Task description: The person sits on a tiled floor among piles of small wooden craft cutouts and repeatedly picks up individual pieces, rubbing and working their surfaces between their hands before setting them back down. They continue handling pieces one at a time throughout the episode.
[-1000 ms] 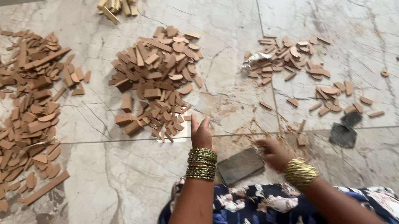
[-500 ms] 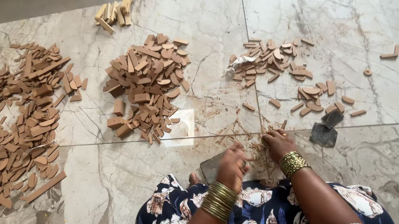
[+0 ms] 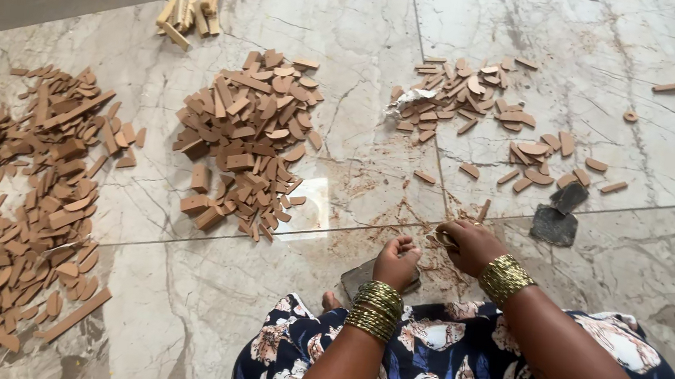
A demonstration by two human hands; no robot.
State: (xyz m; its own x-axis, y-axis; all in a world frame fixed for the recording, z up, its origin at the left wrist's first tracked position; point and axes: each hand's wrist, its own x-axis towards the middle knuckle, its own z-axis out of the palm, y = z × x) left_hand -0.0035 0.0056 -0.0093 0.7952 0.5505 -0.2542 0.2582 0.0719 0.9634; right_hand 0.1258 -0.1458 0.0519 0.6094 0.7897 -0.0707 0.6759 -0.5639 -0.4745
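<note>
Our left hand [image 3: 396,262] has come back, curled above the slab [image 3: 360,276] | right hand [image 3: 466,245] fisted, contents unclear | pile [image 3: 248,137] ahead-left.

No labels, signs or screens; a crumpled whitish wrapper [image 3: 403,102], perhaps, beside the far pile [image 3: 465,93].

Marble floor [image 3: 639,47] carries brown wood-chip piles at nine [image 3: 28,199] and eleven o'clock [image 3: 248,137], pale sticks [image 3: 191,11] (stacked loosely) at twelve, dark stones [image 3: 558,216] at two.
</note>
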